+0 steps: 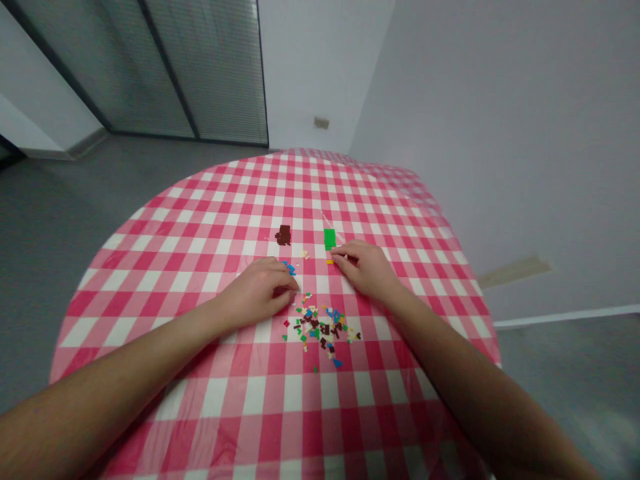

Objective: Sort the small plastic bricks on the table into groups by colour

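Note:
My left hand [265, 288] rests on the table with curled fingers, thumb and index close together at the edge of the loose pile; whatever they may pinch is too small to make out. Blue toy-brick pieces [290, 268] lie right by its knuckles. My right hand [367, 268] reaches in from the other side, fingers stretched and thumb slightly apart, its tips at the near end of a group of green bricks [330, 239]. A small yellow piece [329, 262] lies just below those fingertips. Between the hands are a few cream pieces [305, 255].
A cluster of dark brown bricks [283, 235] sits beyond my left hand. Nearer to me, many tiny mixed-colour bricks [325, 329] are scattered in a loose pile. The round table wears a red-and-white checked cloth [230, 393]. A wall [525, 133] stands close on the right.

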